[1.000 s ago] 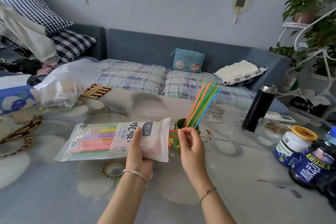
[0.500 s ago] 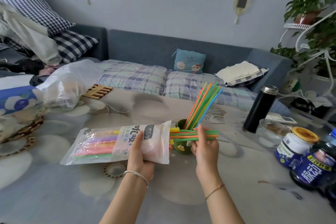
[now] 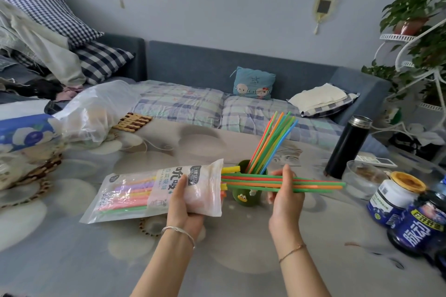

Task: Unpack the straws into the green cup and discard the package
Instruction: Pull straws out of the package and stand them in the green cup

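The right hand pinched light, slippery thin plastic straws mid-length beside the green cup, while left-hand fingers clamped the crinkly clear package.

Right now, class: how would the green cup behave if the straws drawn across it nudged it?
The green cup looks small and probably light, so it might slide. Its standing straws lean far right, so it could tip that way.

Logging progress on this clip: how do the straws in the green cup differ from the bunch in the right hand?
The straws in the green cup stand tilted, leaning right; the bunch in the right hand lies about level. The cup's straws are free of the package; the bunch's left ends still reach its mouth. Both are thin and multicoloured.
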### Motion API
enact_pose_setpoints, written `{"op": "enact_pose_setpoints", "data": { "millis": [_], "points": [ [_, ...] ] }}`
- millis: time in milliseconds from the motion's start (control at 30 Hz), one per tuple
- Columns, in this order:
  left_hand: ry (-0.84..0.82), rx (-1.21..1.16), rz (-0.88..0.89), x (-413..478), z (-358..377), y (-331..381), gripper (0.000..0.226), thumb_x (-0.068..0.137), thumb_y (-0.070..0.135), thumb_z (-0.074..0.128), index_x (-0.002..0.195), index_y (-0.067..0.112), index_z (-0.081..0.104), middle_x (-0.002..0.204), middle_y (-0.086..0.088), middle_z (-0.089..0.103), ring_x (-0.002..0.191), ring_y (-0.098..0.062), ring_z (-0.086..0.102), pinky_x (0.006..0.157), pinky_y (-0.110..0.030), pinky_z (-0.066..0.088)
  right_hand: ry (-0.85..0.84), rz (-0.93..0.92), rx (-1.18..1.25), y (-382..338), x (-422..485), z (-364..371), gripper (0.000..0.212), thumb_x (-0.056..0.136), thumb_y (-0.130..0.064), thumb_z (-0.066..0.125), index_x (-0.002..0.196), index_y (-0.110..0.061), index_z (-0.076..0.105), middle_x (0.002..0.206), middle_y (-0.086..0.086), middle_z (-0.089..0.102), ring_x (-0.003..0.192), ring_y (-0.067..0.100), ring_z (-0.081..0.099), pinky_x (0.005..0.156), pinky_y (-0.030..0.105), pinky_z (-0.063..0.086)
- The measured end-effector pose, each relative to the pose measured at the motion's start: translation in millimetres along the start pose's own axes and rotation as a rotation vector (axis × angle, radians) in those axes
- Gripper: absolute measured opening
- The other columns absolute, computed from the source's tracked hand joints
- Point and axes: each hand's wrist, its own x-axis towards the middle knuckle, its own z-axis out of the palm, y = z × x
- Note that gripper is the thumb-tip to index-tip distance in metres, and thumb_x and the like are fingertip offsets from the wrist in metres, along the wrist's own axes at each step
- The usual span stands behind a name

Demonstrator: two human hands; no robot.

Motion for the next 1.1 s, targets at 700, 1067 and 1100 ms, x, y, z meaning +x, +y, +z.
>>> {"op": "enact_pose_setpoints", "data": {
  "millis": [700, 1067, 1100],
  "points": [
    [0.129, 0.042, 0.065, 15, -21, 11, 0.058, 0.091, 0.031, 0.062, 0.143, 0.009, 0.051, 0.143, -0.017, 0.058, 0.134, -0.037, 0.053, 0.114, -0.059, 0.036, -0.107, -0.393, -0.364, -32, 36, -34, 0.046, 0.097, -0.029, 0.045, 0.055, -0.013, 0.055, 0.042, -0.004, 0.048, 0.033, 0.006, 0.043, 0.036, 0.015, 0.034],
    [0.085, 0.062, 0.047, 10, -13, 3, 0.043, 0.095, 0.024, 0.060, 0.136, 0.014, 0.056, 0.138, -0.008, 0.062, 0.131, -0.029, 0.056, 0.115, -0.054, 0.037, -0.443, -0.310, -0.958, 18, 31, -21, 0.043, 0.093, -0.034, 0.049, 0.064, -0.007, 0.066, 0.062, 0.001, 0.069, 0.063, 0.014, 0.065, 0.065, 0.028, 0.051],
    [0.081, 0.069, 0.044, 12, -14, 3, 0.045, 0.094, 0.025, 0.060, 0.138, 0.013, 0.055, 0.140, -0.008, 0.060, 0.134, -0.030, 0.054, 0.115, -0.054, 0.036, -0.399, -0.299, -0.898, 13, 32, -20, 0.044, 0.093, -0.033, 0.049, 0.062, -0.007, 0.065, 0.048, -0.004, 0.063, 0.051, 0.004, 0.059, 0.057, 0.022, 0.047]
  ]
}}
